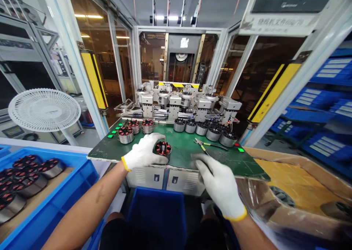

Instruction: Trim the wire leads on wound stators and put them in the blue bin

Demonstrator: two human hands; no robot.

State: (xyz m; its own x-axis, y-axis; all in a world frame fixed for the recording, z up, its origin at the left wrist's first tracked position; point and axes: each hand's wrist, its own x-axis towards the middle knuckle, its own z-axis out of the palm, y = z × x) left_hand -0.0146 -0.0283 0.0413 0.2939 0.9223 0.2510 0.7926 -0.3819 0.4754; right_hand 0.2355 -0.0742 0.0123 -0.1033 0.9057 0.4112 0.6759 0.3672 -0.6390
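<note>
Left gloved hand (pixel 144 152) closed around a copper-wound stator (pixel 162 149) on the green bench top (pixel 184 158). Right gloved hand (pixel 220 184) empty, fingers loosely curled; yellow-handled pliers (pixel 205 144) lie just beyond its fingertips.

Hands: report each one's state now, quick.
Left hand: closed, holding a wound stator.
Right hand: open, fingers loosely curved, holding nothing visible.

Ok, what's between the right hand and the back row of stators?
The head view shows yellow-and-black-handled pliers on the green bench top between the right hand and the stators.
</note>
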